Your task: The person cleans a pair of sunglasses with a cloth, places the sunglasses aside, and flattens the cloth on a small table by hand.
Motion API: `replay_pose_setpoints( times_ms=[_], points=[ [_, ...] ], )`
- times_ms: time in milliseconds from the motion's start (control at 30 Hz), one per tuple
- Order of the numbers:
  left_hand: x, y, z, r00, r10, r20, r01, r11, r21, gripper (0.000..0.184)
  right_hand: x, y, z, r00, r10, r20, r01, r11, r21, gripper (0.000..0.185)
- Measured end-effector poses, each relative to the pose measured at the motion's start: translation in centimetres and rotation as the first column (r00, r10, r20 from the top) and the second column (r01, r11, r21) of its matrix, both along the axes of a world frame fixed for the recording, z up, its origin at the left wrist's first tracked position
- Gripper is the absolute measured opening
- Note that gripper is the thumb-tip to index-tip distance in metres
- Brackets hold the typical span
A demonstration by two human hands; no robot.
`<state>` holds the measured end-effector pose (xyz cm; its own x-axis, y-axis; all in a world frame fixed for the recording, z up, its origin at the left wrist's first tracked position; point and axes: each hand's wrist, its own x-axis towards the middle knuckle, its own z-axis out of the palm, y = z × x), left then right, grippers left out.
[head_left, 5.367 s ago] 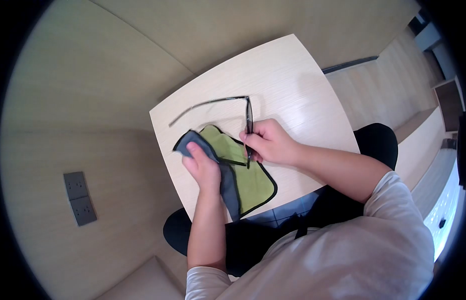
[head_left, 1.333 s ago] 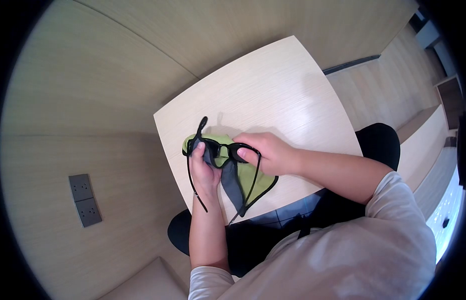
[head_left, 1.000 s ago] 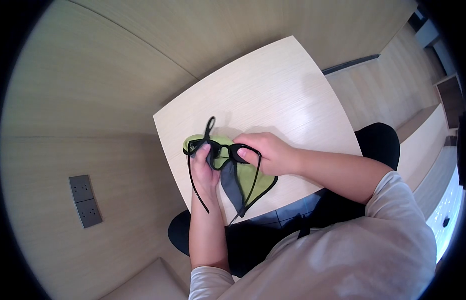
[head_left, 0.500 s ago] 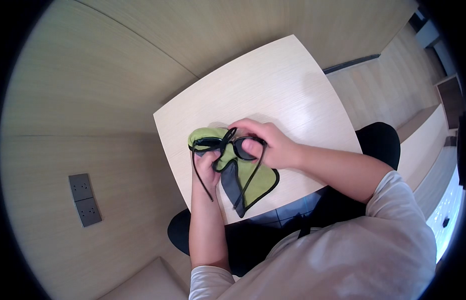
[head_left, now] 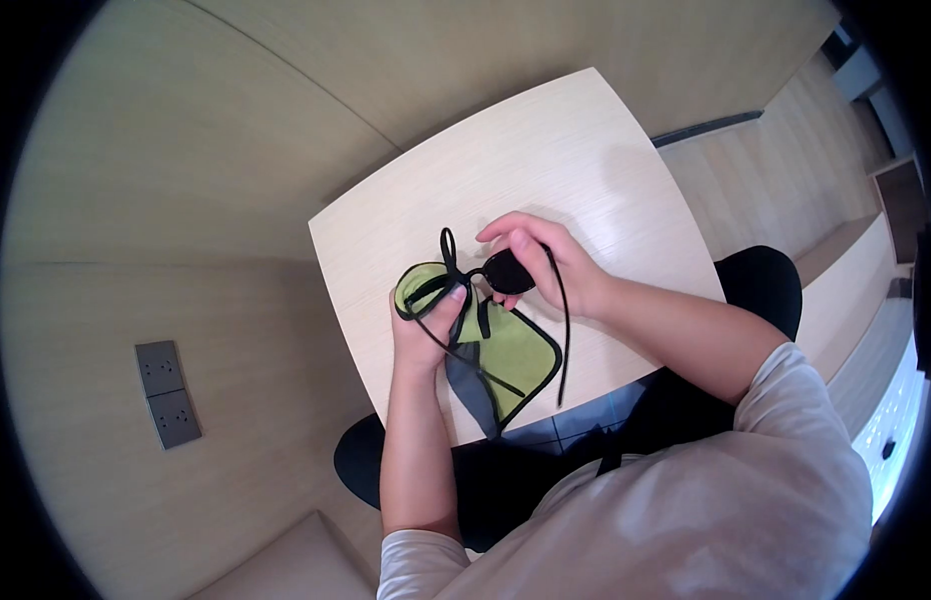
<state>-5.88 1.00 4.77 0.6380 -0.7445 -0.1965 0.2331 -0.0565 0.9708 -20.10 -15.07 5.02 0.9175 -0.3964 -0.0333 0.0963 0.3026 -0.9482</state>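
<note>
A pair of dark sunglasses [head_left: 509,272] is held above the table, its temples unfolded and pointing toward my body. My right hand [head_left: 561,265] grips the frame by one lens, with the thumb near the rim and some fingertips showing below it. A green cloth piece [head_left: 521,350] with black edging and a grey section hangs beneath the glasses. My left hand [head_left: 424,335] pinches the cloth around the other side of the sunglasses, thumb on top. That other lens is mostly hidden by the cloth and hand. A black loop [head_left: 447,245] sticks up from the cloth.
The pale wooden table [head_left: 506,150] stands against a wood-panelled wall [head_left: 236,150]. Two dark socket plates [head_left: 168,394] are set in the wall at left. A beige seat [head_left: 286,565] shows at bottom left. Black chair parts [head_left: 761,290] are beside the body.
My right hand has shifted slightly up and right, and its lens now shows dark and tilted. The black loop stands more upright. The cloth now covers more of the left-side lens.
</note>
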Motion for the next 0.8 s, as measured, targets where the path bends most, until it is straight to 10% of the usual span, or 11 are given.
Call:
replay_pose_setpoints(
  times_ms=[133, 233, 800],
  points=[
    [0.6, 0.0, -1.7, 0.97, 0.134, 0.202, -0.142, 0.99, 0.026, 0.014, -0.1, 0.8, 0.2, 0.996, 0.084, 0.04, -0.08, 0.992, -0.099, 0.026],
    [-0.2, -0.6, -0.9, 0.964, 0.265, 0.018, -0.261, 0.958, -0.122, 0.043, 0.3, 1.2, 0.0, 0.994, 0.041, 0.097, 0.024, 0.807, -0.59, 0.021],
    [0.9, -0.6, -1.0, 0.95, 0.233, -0.209, -0.26, 0.959, -0.113, 0.034, 0.4, 1.2, -0.3, 0.931, -0.363, 0.038, 0.328, 0.785, -0.526, 0.027]
  ],
)
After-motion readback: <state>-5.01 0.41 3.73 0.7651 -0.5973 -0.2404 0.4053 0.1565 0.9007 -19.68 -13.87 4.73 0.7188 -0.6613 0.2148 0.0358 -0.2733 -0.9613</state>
